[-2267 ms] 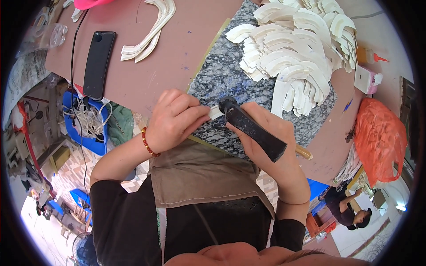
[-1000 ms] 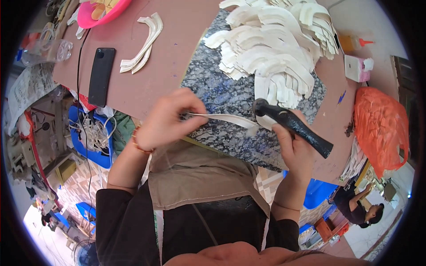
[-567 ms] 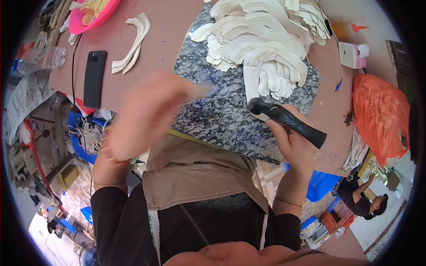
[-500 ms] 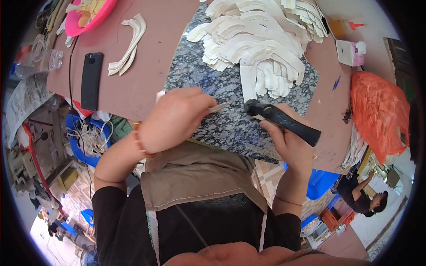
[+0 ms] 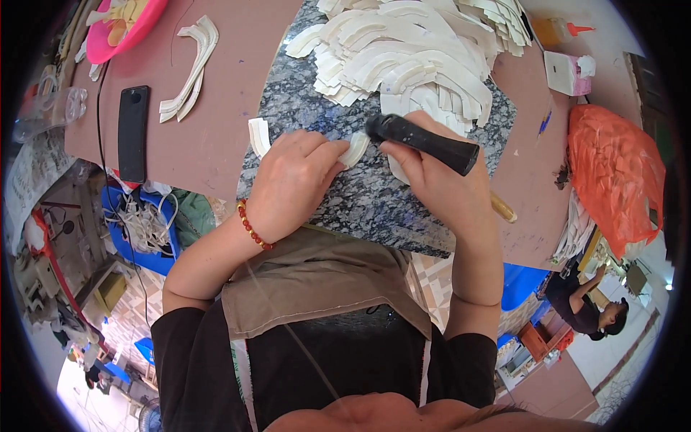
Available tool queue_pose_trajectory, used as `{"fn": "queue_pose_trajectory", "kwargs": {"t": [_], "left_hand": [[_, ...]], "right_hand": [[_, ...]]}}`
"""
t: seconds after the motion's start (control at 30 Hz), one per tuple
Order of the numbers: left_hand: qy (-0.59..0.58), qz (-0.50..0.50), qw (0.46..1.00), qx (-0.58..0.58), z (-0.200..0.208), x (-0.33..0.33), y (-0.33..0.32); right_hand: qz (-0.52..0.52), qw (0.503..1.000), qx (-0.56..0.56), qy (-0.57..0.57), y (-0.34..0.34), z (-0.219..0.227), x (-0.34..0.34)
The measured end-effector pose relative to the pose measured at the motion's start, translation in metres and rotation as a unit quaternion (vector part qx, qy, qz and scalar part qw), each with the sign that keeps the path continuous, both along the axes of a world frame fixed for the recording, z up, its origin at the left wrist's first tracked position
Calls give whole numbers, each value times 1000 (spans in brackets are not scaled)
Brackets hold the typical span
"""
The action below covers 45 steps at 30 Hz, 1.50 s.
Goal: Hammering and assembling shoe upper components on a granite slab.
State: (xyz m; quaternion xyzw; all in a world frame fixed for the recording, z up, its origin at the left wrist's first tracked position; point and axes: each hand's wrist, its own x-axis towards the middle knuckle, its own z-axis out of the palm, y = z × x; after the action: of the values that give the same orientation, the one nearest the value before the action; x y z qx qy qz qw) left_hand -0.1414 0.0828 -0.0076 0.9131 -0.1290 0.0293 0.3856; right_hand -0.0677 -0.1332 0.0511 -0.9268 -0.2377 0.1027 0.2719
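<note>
My left hand [image 5: 296, 180], with a red bead bracelet at its wrist, presses a curved white strip [image 5: 355, 150] down on the speckled granite slab [image 5: 374, 205]. The strip's other end shows beyond the knuckles; its middle is hidden under my fingers. In my right hand [image 5: 450, 183] is a hammer [image 5: 425, 140] with a long black head. The tip of its wooden handle shows past the wrist. The head's left end is right beside the strip; whether they touch, I cannot tell. A big heap of similar white strips [image 5: 403, 61] covers the slab's far part.
On the brown table [image 5: 216, 93] at left lie a black phone [image 5: 134, 133], two curved strips [image 5: 191, 68] and a pink bowl [image 5: 129, 36]. At right are a tissue box [image 5: 565, 72], a blue pen [image 5: 545, 122] and a red plastic bag [image 5: 612, 180]. Another person [image 5: 586, 309] is farther right.
My left hand has lowered the strip from a raised, edge-on hold to flat on the slab. The hammer in my right hand has moved left and farther away, toward the strip.
</note>
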Motion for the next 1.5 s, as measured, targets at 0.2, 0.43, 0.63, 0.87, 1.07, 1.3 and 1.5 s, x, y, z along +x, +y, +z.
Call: {"fn": "queue_pose_trajectory", "kwargs": {"t": [0.2, 0.43, 0.63, 0.87, 1.07, 1.3, 1.5], "left_hand": [[0, 0, 1000, -2, -1, -1, 1], [-42, -55, 997, 18, -9, -6, 7], [-68, -107, 987, 95, -3, -5, 3], [-96, -90, 984, 120, 0, -2, -3], [-24, -81, 995, 48, -2, -1, 9], [-82, -175, 980, 56, -3, 5, 27], [-115, -256, 953, 114, 0, 12, 50]], "right_hand": [[6, 999, 44, 24, 6, 11, -7], [-2, 998, 21, 51, 7, 7, -7], [22, 999, 5, 28, 10, 11, -4], [7, 998, 50, 25, 13, 7, -6], [2, 999, 37, 25, 15, 9, -18], [24, 999, 12, 31, 12, 13, -14], [51, 997, 13, 54, 8, 14, -19]]}}
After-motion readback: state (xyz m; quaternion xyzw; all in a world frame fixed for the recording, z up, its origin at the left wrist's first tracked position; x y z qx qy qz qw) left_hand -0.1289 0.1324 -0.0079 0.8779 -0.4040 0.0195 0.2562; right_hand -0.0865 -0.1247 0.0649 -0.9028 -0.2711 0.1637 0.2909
